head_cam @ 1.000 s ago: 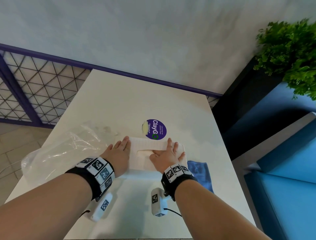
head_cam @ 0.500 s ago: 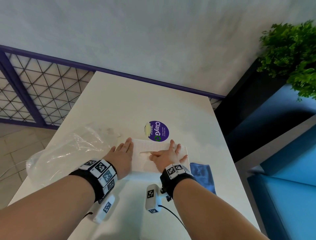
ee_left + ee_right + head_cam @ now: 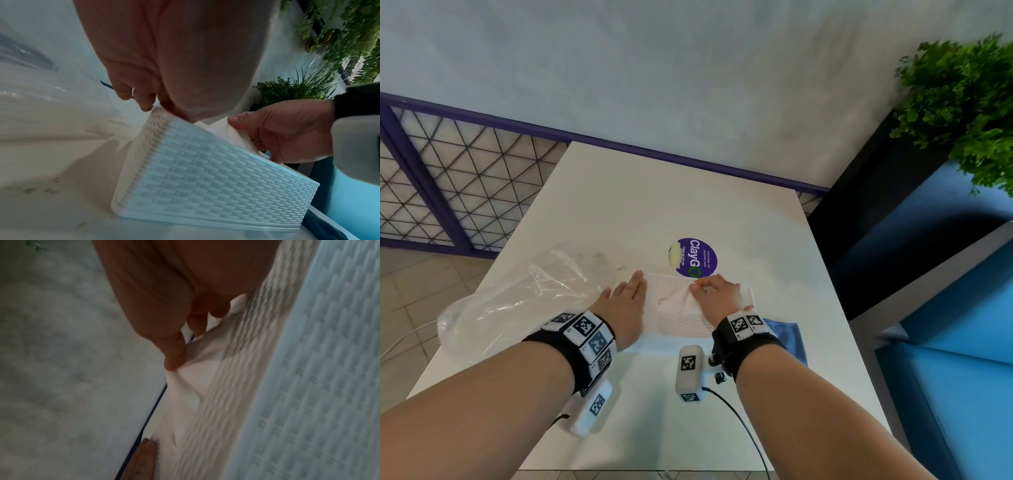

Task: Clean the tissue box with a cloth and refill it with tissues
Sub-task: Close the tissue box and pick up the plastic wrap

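The box (image 3: 681,318) lies crosswise (slot up), left hand (image 3: 625,305) flat on its end, right hand (image 3: 717,298) pinching a tissue (image 3: 681,299).

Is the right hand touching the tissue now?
Touching. In the left wrist view, the right hand pinches the white tissue rising from the tissue box.

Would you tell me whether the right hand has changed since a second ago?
Yes: the right hand, then flat on the tissue box, now pinches a tissue at the slot.
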Demonstrator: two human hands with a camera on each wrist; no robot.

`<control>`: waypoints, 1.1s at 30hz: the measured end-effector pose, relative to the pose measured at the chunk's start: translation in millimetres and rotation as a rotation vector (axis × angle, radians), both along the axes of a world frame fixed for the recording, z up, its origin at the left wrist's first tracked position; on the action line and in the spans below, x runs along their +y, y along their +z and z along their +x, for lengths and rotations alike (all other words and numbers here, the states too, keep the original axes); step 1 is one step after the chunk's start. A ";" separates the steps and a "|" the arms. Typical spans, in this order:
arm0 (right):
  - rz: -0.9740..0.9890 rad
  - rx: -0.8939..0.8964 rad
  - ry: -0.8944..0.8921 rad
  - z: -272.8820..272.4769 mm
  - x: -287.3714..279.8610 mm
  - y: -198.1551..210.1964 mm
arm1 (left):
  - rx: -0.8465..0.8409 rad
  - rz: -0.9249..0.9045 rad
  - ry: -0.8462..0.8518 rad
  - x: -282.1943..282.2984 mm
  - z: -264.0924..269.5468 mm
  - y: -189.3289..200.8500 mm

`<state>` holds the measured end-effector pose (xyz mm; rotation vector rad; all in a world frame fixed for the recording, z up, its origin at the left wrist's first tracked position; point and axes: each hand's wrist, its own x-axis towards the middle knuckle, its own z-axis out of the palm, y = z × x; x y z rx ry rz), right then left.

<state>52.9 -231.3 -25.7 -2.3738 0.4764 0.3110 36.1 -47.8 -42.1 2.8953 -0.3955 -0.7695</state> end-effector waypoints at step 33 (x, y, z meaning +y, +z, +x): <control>-0.408 0.046 0.268 -6.1 -47.8 16.9 | -0.314 0.089 -0.031 -14.3 11.9 7.3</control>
